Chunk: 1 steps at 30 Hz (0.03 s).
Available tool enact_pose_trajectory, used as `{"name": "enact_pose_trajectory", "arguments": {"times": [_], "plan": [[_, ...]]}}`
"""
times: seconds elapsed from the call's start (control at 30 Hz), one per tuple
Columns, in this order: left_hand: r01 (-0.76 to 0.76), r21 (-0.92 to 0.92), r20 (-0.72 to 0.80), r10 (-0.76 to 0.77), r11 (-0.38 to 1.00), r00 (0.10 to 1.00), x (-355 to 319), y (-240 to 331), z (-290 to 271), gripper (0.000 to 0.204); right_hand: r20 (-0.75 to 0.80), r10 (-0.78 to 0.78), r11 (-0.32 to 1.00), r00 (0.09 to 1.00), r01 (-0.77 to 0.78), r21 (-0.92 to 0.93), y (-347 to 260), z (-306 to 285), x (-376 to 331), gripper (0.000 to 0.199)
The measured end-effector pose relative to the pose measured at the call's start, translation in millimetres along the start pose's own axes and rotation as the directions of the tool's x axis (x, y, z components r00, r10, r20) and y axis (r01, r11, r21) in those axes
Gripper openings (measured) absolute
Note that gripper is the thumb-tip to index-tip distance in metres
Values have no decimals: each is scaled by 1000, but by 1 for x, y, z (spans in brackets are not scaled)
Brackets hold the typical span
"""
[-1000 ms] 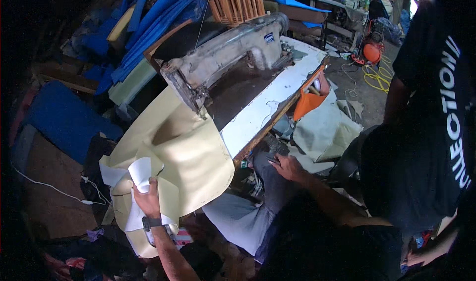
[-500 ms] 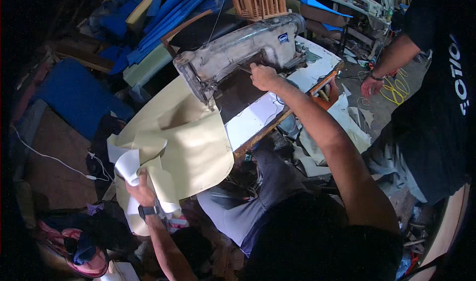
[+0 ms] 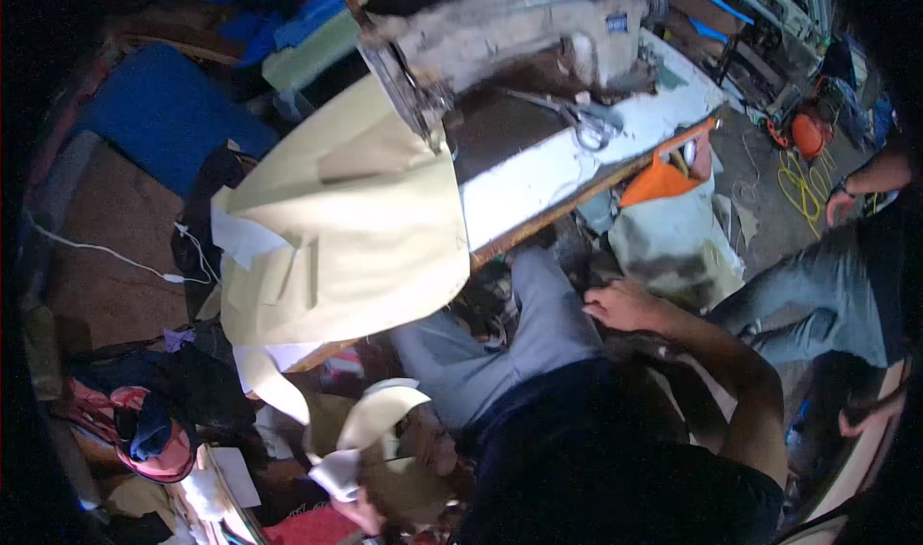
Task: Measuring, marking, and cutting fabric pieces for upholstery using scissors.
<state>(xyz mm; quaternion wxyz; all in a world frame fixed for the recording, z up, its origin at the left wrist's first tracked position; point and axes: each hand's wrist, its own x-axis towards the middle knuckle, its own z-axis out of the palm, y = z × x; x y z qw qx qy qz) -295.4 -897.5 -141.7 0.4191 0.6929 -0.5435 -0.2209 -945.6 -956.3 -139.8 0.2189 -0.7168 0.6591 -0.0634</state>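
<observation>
Low at the front, my left hand (image 3: 361, 514) is closed on a curled strip of cream sheet material (image 3: 370, 425) with a white back. Whether this strip joins the large cream sheet (image 3: 385, 247) is unclear. That sheet spreads left of the sewing machine (image 3: 510, 36) and runs under its needle area, its front edge drooping. Above my right thigh hovers my right hand (image 3: 625, 307), fingers loosely apart, with nothing visible in them. A pair of scissors (image 3: 598, 130) lies on the white machine table (image 3: 538, 161), right of the needle area.
A blue padded panel (image 3: 173, 146) leans at the left beside a white cord (image 3: 106, 247). Right of the table are an orange-and-pale bundle (image 3: 668, 233) and a yellow cable (image 3: 800, 194). Another person's hand (image 3: 841, 204) shows at the far right.
My right hand has left the scissors on the table and come back to my thigh. My left hand has moved down and toward me with the curled strip. The view has shifted.
</observation>
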Motion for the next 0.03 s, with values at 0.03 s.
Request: {"name": "enact_pose_trajectory", "arguments": {"times": [0.03], "plan": [[-87, -91, 159, 101, 992, 982, -6, -14, 21, 64, 165, 165, 985, 972, -173, 31, 39, 35, -17, 23]]}}
